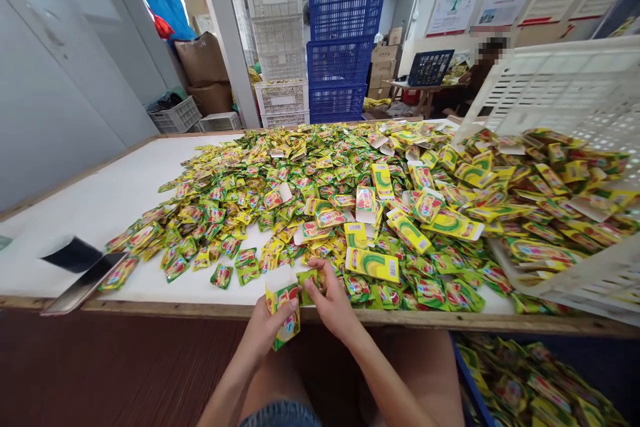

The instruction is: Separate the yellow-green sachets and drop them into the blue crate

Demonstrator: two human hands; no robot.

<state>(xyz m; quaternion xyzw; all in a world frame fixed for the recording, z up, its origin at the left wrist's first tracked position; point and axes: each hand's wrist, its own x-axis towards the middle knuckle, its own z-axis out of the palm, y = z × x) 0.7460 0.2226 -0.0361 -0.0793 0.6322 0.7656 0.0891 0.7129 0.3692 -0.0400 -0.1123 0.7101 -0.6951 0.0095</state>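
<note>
My left hand (264, 328) is closed around a small yellow and green carton (285, 323), held upright at the table's front edge with its white top flap open. Just to its right, my right hand (331, 300) has thumb and fingers pinched on a green sachet (304, 280), close beside the carton's open top. Part of that sachet is hidden by the fingers. Right beyond the hands, a heap of green and yellow sachets (240, 180) covers much of the table. Several flattened or folded yellow cartons (373, 263) lie on top of the heap.
A white crate (560, 90) lies tipped on the right, spilling cartons. Below the table, a blue crate (473, 380) holds more packs. A phone-like object and dark stand (73, 253) sit left. Stacked crates (335, 47) rise behind; a person (483, 77) sits at the back right.
</note>
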